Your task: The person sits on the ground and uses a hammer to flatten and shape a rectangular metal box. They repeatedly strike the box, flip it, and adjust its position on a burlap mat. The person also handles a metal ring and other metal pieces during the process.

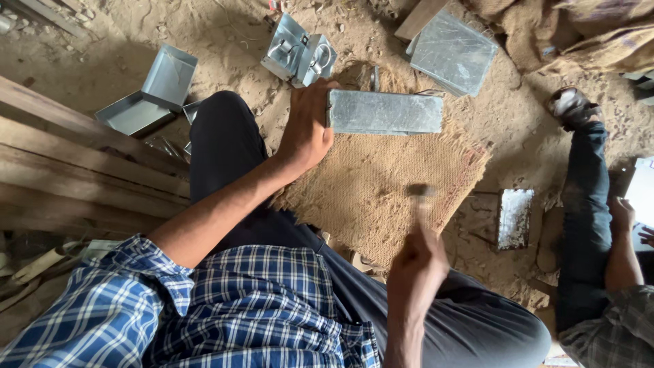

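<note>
hands [308,129] two, hammer [421,193] one, flat metal box [385,112] one

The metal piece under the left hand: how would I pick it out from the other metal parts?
Find the coarse woven mat on the sandy floor. Along its far edge lies a long, flat grey metal box, with the left hand gripping one end. Unlike the open trays nearby, it looks closed and is the only one being held.

Single head-worn view, looking steeply down, close over sandy floor [225,41]
</note>
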